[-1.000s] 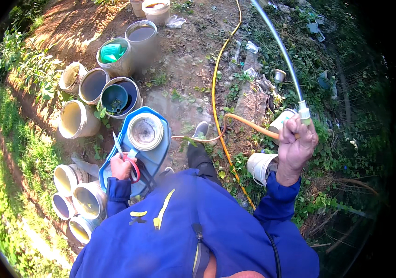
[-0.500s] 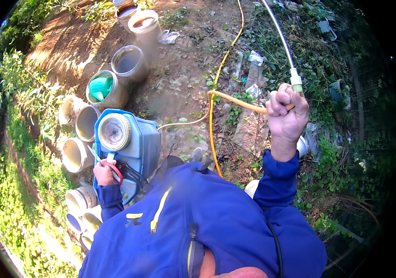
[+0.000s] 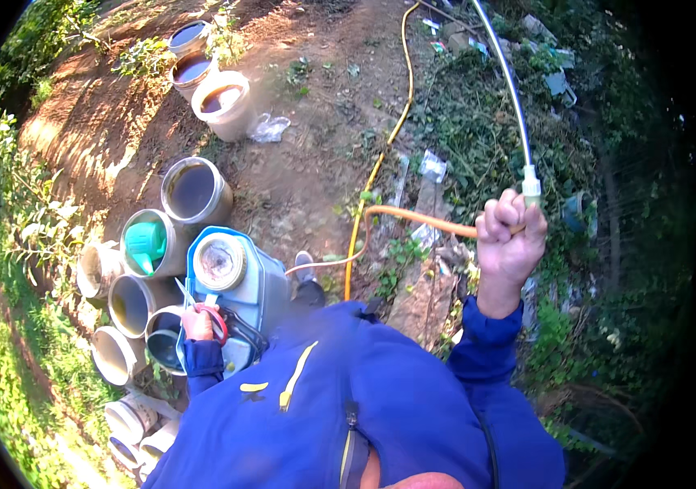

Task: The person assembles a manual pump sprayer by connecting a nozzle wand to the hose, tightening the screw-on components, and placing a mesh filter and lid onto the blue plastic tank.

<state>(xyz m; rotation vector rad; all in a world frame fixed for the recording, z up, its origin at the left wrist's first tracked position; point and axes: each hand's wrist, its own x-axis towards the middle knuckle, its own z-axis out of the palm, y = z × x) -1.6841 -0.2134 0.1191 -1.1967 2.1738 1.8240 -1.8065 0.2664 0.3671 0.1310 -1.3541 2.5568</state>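
My right hand [image 3: 511, 240], raised at the right, is closed around the grip of a spray wand [image 3: 521, 122]. The wand's thin metal tube runs up and away from a pale collar. An orange hose [image 3: 421, 218] enters the fist from the left. On my left stands a blue sprayer tank [image 3: 262, 285] with a round whitish lid [image 3: 219, 262]. Beside the tank, my left hand [image 3: 196, 324] is closed on red-handled scissors [image 3: 218, 324], as far as their loop and narrow pale end show. Black straps [image 3: 242, 330] lie against the tank by that hand.
Several open buckets [image 3: 196, 191] of dark liquid or residue line the left; one holds a green watering can [image 3: 146, 243]. Two more liquid-filled buckets [image 3: 222, 106] stand farther off, near a plastic bag [image 3: 270, 128]. A yellow hose [image 3: 381, 167] crosses the dirt. Weeds [image 3: 478, 122] and litter cover the right.
My view has shifted forward, so the buckets and tank sit lower in the picture. The right hand with the wand appears lower. Both hands keep their hold.
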